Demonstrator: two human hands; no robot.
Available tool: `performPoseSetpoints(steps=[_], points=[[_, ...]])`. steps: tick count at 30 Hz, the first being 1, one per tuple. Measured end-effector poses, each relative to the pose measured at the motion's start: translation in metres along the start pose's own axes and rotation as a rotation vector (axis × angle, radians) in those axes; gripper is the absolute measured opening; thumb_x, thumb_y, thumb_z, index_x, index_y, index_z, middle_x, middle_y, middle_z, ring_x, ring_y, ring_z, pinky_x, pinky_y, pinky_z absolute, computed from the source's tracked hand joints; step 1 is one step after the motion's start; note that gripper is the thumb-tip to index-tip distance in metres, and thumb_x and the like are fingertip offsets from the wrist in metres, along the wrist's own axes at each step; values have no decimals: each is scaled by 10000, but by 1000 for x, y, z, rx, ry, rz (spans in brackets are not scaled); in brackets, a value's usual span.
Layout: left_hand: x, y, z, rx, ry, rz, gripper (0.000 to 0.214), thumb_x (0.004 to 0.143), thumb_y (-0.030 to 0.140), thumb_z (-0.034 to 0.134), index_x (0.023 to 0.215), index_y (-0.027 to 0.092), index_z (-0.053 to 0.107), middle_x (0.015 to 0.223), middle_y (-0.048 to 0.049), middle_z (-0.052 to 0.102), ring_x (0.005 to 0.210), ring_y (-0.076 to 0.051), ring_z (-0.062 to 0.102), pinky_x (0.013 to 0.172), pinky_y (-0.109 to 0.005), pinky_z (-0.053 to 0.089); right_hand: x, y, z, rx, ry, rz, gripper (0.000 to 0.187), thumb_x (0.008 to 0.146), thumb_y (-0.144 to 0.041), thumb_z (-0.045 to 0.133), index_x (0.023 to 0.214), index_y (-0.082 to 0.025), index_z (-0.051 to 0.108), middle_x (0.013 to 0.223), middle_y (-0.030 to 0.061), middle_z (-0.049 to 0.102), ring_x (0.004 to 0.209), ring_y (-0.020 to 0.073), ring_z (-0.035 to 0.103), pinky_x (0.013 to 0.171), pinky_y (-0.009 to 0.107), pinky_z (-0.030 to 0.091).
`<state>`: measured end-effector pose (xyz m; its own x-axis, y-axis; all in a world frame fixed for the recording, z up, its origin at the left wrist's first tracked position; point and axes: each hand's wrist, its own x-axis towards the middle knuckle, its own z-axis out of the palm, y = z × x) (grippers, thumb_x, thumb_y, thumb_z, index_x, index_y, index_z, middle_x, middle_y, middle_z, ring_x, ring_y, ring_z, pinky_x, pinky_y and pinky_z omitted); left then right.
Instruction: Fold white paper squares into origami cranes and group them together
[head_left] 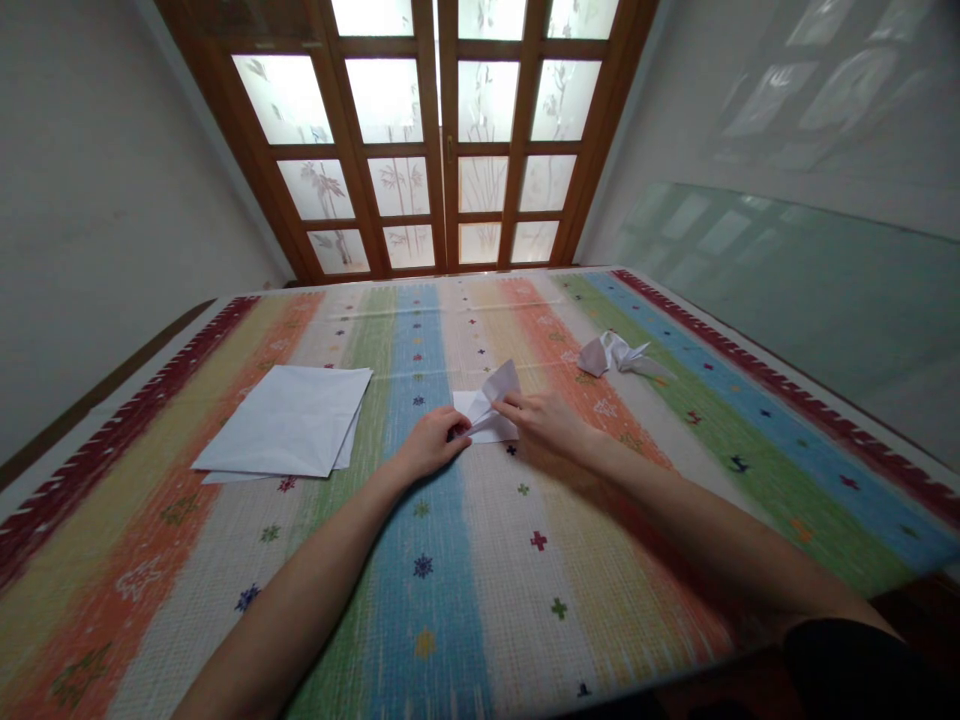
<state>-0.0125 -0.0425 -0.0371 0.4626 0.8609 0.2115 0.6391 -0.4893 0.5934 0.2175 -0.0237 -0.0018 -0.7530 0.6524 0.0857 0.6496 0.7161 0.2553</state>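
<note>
A partly folded white paper lies on the striped mat near its middle. My left hand has its fingers curled and presses on the paper's left corner. My right hand pinches the paper's right side, where a flap stands up. A stack of flat white sheets lies to the left of my hands. A finished folded white paper figure rests on the mat to the right, beyond my right hand.
The mat covers a low surface with dark red borders at both sides. Wooden doors with frosted glass panes stand at the far end. A pale wall runs on the left and a glass panel on the right.
</note>
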Motion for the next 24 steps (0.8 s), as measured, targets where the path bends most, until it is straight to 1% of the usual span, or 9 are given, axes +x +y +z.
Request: performPoseSetpoints(steps=[2,4,9,13,16,19,22,24], points=[[0,0,1,16,8,-2,62,808,134,613,782,167,658,775,-16,611,771,-155,576,739,-276,453,-1,0,1,9,-25,-10,220,935,-101,453,1021,-169,643,987,74,675,663,122,610,499,267,237],[0,-2,1,41,3,-9,84,816,142,622,752,172,668,757,-15,614,784,-161,583,751,-278,451,-2,0,1,12,-50,-28,175,927,-107,489,945,-163,654,967,66,682,672,125,620,500,269,227],[-1,-6,-3,95,-32,-1,87,820,187,659,738,183,685,746,-12,627,793,-168,590,763,-281,454,-3,3,0,-4,-111,-109,111,923,-131,540,932,-140,651,883,65,700,669,138,634,503,271,220],[0,-6,-6,120,-79,34,108,840,211,645,745,188,692,760,-16,634,801,-170,591,765,-282,453,-6,11,0,6,-110,-151,123,943,-156,521,935,-139,643,888,68,707,662,134,631,512,262,229],[0,-6,-7,155,-83,38,119,850,215,634,754,178,693,759,-25,633,800,-178,587,766,-293,449,-5,12,-1,9,-108,-140,141,935,-113,502,935,-138,641,893,71,708,656,125,625,515,252,241],[0,-5,-6,191,-98,55,120,858,211,621,771,168,691,766,-35,638,792,-184,583,763,-305,447,0,8,-4,5,-106,-77,149,931,-119,498,944,-141,645,922,83,709,674,137,636,514,244,266],[-3,-4,-7,250,-88,105,127,874,221,595,806,170,689,815,-46,647,805,-186,586,764,-312,450,8,3,-9,-15,-97,-28,160,930,-127,495,946,-138,654,916,102,712,709,165,657,524,243,314],[-7,-2,-10,321,-67,170,130,880,234,581,838,174,688,903,-65,661,850,-200,594,783,-330,453,15,1,-11,-25,-89,-32,160,923,-120,502,937,-132,661,904,115,715,738,181,671,541,245,349]])
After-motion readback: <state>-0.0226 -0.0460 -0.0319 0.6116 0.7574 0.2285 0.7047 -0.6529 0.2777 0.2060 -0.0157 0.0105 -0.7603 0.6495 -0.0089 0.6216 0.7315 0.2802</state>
